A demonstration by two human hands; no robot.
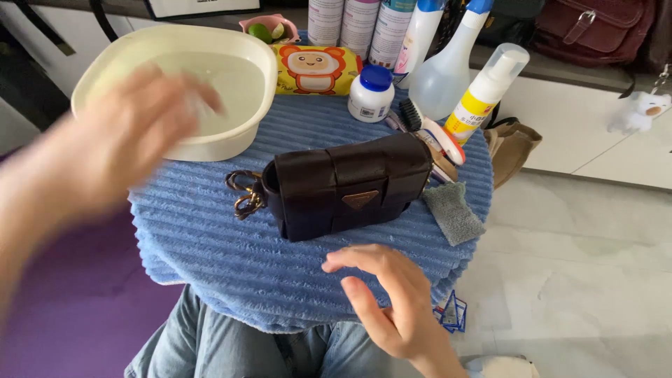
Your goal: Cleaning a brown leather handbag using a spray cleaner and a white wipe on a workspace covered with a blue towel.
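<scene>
- On the blue ribbed towel (210, 238) covering the small round table, a dark brown woven handbag (346, 185) is lying on its side, gold chain (245, 194) trailing toward the left.
- Left hand (133, 133) is blurring over the cream basin (262, 63) of water; its grip cannot be told, and whether it is holding anything is unclear.
- Right hand (388, 301) is hovering open, fingers spread, just in front of the bag, holding nothing.
- Judgement: steadying the bag with the free hand and keeping drips off the leather is serving best.
- Behind the bag a yellow wipes packet (315, 70) with an orange cartoon figure is lying flat; a white jar (369, 94) with a blue cap is standing beside it.
- At the right, a clear spray bottle (444, 77) and a white pump bottle (483, 94) with a yellow label are standing; a grey cloth (453, 213) is lying below.
</scene>
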